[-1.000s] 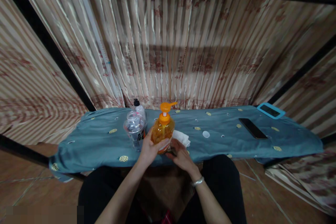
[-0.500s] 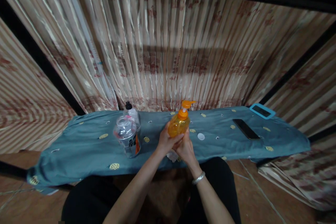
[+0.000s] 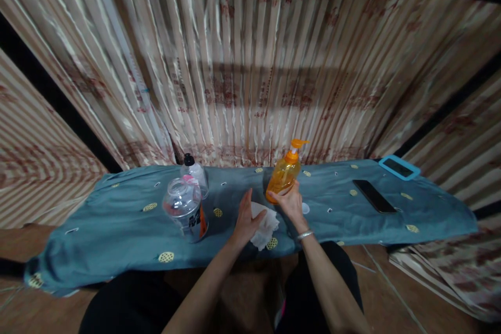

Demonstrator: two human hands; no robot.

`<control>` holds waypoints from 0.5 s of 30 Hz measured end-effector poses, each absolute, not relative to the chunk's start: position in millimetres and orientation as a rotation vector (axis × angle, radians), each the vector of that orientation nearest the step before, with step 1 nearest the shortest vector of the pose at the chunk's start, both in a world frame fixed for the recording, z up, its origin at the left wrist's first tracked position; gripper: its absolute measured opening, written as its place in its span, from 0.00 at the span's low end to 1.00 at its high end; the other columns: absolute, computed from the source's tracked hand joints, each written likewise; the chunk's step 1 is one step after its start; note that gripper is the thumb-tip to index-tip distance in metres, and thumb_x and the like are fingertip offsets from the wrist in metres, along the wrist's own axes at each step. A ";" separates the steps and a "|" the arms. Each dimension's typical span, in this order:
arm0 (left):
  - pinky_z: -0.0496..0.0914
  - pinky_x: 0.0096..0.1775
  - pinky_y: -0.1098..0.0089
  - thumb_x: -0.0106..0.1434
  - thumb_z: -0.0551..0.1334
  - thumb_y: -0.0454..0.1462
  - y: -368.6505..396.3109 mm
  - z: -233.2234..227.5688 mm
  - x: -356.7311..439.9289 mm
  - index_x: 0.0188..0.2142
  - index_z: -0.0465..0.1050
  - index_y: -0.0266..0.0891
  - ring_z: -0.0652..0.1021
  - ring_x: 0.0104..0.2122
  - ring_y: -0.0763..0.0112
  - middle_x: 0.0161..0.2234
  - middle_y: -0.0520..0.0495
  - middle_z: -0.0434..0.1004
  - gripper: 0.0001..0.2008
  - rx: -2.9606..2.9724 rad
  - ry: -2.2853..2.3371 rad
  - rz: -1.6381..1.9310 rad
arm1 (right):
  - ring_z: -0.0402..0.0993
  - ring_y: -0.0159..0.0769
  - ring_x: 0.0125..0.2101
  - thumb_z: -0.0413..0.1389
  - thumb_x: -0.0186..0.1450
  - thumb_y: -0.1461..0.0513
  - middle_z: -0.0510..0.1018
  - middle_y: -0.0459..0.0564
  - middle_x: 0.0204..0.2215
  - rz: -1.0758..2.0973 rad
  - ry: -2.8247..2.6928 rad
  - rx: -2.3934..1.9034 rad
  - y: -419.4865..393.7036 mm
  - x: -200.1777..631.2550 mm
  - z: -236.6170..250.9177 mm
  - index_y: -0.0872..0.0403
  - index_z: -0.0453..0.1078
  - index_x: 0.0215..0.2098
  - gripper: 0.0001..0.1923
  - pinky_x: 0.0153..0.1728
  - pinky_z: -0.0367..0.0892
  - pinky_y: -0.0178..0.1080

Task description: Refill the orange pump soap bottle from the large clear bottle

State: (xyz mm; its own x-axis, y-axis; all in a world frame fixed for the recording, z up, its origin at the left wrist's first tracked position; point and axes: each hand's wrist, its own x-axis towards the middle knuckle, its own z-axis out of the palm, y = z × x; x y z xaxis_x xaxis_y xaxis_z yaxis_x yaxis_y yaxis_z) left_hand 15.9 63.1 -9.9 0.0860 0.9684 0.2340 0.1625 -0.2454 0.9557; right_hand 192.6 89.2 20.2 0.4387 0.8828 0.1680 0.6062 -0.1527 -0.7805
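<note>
Fingers of the right hand (image 3: pixel 291 203) wrap the base of the orange pump bottle (image 3: pixel 284 174), standing upright on the blue cloth (image 3: pixel 117 224). Left hand (image 3: pixel 246 217) lies flat, fingers loosely spread, touching a white tissue (image 3: pixel 265 227) just beside the bottle.

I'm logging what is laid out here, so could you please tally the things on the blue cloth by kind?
Bottles: 3 – orange pump bottle in the right hand, clear bottle, black-capped bottle
Phones or devices: 2 – black phone, blue-cased device
White tissue: 1, under the left hand
Small white disc: 1
Total: 7
</note>
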 end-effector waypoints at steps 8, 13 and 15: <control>0.65 0.63 0.45 0.57 0.68 0.44 22.3 -49.9 -27.9 0.64 0.58 0.39 0.72 0.61 0.48 0.65 0.32 0.65 0.38 1.461 1.229 1.128 | 0.76 0.45 0.48 0.63 0.64 0.52 0.76 0.55 0.50 0.354 -1.162 -1.945 127.1 217.0 7.7 0.55 0.62 0.62 0.32 0.51 0.72 0.54; 0.68 0.60 0.49 0.56 0.67 0.39 14.4 -45.7 -29.2 0.67 0.53 0.38 0.76 0.57 0.52 0.63 0.33 0.68 0.41 1.417 1.279 1.061 | 0.75 0.46 0.49 0.63 0.65 0.51 0.76 0.56 0.51 0.323 -1.130 -1.948 144.4 225.4 2.0 0.54 0.61 0.62 0.33 0.52 0.71 0.55; 0.70 0.58 0.51 0.56 0.66 0.38 13.8 -45.2 -29.2 0.67 0.53 0.38 0.78 0.54 0.54 0.62 0.34 0.68 0.42 1.399 1.291 1.047 | 0.75 0.46 0.50 0.62 0.65 0.50 0.75 0.56 0.52 0.313 -1.122 -1.943 149.1 226.7 -0.6 0.54 0.61 0.63 0.33 0.52 0.70 0.55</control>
